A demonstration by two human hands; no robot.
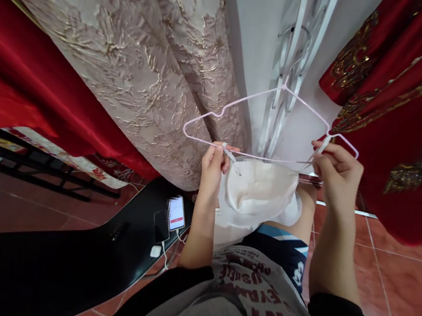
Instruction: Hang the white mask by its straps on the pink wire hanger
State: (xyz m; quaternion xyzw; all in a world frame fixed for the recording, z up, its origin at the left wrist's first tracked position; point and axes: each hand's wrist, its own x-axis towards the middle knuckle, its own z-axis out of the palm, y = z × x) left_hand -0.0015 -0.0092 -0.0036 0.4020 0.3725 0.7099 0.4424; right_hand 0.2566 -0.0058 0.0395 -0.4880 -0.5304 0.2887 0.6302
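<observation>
A thin pale-pink clothes hanger (252,96) is held up in front of me, its metal hook near a white metal rack. My left hand (215,160) is closed at the left of its lower bar, where a narrow white strap also passes by the fingers. On the other side, my right hand (339,171) pinches a white strap (324,144) that reaches up to the hanger's right notch. Below the bar hangs a white garment (262,191) with a cup-like, pale inner side, its lower part over my lap. Whether the left strap loops around the bar is hard to tell.
A shiny pink brocade cloth (159,52) hangs at the left and red embroidered clothes (413,132) at the right. The white rack (277,120) stands ahead. Phones, one lit (177,214), lie with cables on a black bench (68,258). The floor has red tiles (384,284).
</observation>
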